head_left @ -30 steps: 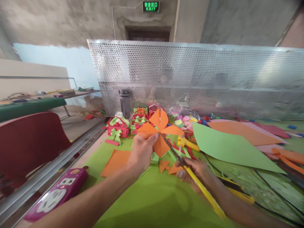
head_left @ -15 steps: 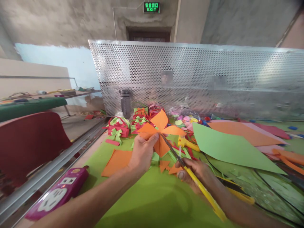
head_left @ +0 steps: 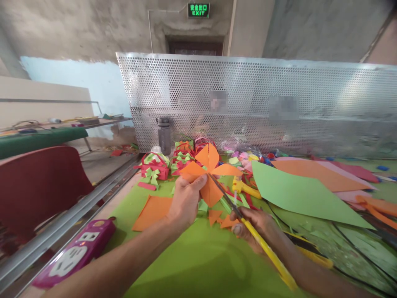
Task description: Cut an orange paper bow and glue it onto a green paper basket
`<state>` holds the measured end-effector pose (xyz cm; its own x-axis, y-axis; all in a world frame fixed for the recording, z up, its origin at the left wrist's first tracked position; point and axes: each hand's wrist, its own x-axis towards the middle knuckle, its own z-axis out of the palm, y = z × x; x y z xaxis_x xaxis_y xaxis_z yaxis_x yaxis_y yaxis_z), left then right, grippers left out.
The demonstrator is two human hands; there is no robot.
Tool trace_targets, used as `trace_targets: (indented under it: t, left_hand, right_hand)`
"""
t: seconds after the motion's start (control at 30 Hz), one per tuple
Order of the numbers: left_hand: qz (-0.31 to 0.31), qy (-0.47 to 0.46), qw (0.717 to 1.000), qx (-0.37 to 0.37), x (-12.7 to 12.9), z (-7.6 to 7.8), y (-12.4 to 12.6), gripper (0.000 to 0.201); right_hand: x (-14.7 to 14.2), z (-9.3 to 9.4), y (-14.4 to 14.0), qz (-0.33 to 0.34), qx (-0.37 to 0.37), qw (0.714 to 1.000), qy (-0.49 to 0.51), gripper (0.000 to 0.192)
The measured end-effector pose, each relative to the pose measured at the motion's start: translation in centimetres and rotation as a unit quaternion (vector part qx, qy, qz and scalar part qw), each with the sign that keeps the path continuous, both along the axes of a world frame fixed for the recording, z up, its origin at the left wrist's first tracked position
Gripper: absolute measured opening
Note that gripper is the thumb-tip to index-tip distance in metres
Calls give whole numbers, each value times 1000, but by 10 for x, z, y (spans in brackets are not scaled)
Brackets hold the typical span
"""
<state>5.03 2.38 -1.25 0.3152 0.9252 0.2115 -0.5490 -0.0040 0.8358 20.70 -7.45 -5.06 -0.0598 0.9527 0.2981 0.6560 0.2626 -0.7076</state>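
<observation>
An orange four-petalled paper flower (head_left: pixel 208 157) is held up above the table, its petals creased down the middle. My left hand (head_left: pixel 187 198) pinches it near the centre, between the lower and left petals. In my right hand (head_left: pixel 252 227) are scissors (head_left: pixel 263 246) with dark metal blades and a long yellow handle. The blades point up and left, their tip at the flower's centre beside my left thumb; I cannot tell whether they are parted. Small orange offcuts (head_left: pixel 215 217) lie below the flower, and an orange paper square (head_left: pixel 151 213) is left of my left wrist.
A yellow glue gun (head_left: pixel 246 189) lies behind my right hand. Green paper (head_left: pixel 304 190) covers other coloured sheets at right. Red and green paper baskets (head_left: pixel 154 167) and a grey bottle (head_left: pixel 164 136) stand before a perforated metal screen (head_left: pixel 248 95). A purple power strip (head_left: pixel 77 250) sits at left.
The flower has tilted slightly, its upper petal shifting a little left and its lower petal a little down. Both hands keep their grip almost in place.
</observation>
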Motion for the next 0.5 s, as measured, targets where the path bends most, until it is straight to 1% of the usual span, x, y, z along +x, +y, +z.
trace_targets:
  t: [0.1, 0.23, 0.37, 0.5]
  left_hand:
    - [0, -6, 1000, 1, 0, -1, 0, 25]
    - [2, -18, 1000, 1, 1, -1, 0, 25]
    - [3, -26, 1000, -1, 3, -1, -1, 26]
    - [4, -25, 1000, -2, 3, -3, -1, 28]
  right_hand:
    - [0, -2, 2, 6, 11, 1000, 8, 44]
    - [1, -5, 3, 31, -6, 998, 51, 58]
    - [1, -3, 0, 29, -12, 998, 61, 60]
    - [-1, 1, -1, 25, 3, 999, 38, 61]
